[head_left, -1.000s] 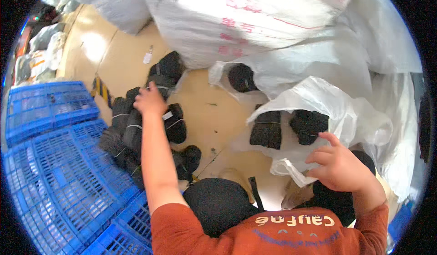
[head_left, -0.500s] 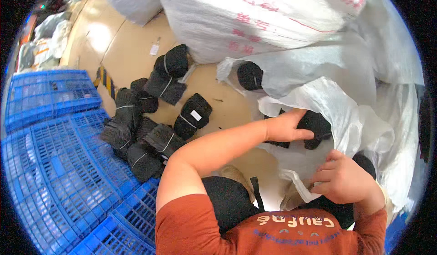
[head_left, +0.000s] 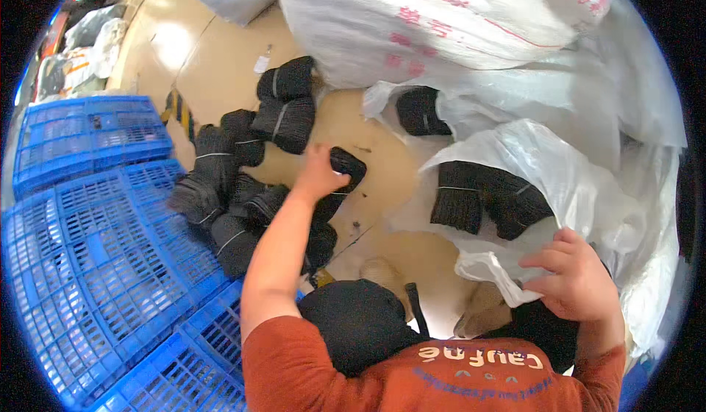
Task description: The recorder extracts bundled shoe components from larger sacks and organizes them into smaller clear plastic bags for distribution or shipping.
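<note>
My left hand (head_left: 321,176) is closed around a banded bundle of black knitted fabric (head_left: 348,165) on the floor, beside a heap of similar bundles. With bent fingers, my right hand (head_left: 570,276) grips the rim of a white plastic bag (head_left: 507,151) in front of me at the right. Inside the bag's mouth lie black bundles (head_left: 457,199), each with a thin pale band round it. The bag's film covers part of them.
Several black bundles (head_left: 283,121) lie across the tan floor at the left and middle. Blue plastic crates (head_left: 110,265) line the left side. A large white woven sack (head_left: 441,22) stands at the back, and another black bundle (head_left: 421,110) shows in a bag opening below it.
My left hand has moved left from the bag's mouth to a bundle on the floor and taken hold of it. Bundles inside the bag are now uncovered. My right hand stays at the rim.
</note>
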`<act>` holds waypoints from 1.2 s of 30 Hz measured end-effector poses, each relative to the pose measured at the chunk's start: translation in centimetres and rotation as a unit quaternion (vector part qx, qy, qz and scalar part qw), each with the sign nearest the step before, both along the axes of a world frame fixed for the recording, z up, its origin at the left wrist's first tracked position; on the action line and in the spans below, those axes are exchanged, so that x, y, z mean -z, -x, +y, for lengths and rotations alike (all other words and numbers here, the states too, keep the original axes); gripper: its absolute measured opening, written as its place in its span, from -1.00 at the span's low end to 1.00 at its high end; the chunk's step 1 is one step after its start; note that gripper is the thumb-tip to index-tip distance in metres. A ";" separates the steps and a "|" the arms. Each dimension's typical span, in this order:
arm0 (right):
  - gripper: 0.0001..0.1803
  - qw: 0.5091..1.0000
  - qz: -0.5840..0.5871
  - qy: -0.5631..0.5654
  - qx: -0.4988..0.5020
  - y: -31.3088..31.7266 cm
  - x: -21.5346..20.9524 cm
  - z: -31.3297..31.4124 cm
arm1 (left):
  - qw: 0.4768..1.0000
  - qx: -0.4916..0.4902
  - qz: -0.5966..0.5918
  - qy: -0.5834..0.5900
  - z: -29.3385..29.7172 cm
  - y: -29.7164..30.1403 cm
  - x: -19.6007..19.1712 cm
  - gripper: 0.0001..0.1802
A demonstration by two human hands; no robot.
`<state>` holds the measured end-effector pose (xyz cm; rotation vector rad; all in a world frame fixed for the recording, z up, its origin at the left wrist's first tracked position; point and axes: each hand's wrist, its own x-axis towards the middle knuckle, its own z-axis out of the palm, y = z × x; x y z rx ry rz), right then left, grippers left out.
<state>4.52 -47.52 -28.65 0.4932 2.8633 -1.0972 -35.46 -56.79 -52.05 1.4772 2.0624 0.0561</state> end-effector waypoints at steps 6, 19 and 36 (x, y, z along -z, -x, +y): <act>-0.84 1.000 0.028 0.000 -0.012 -0.1 0.8 -0.2 | 0.859 -0.039 -0.492 0.135 3.8 -4.4 -3.8 -0.17; -0.85 0.996 0.080 -0.043 -0.001 1.5 -0.2 -1.7 | 0.773 0.255 -0.579 -0.057 9.3 -28.7 -5.6 -0.43; -0.84 0.987 0.148 -0.050 0.040 0.0 0.1 0.7 | 0.823 -0.424 -0.239 -0.293 1.7 13.5 3.1 -0.51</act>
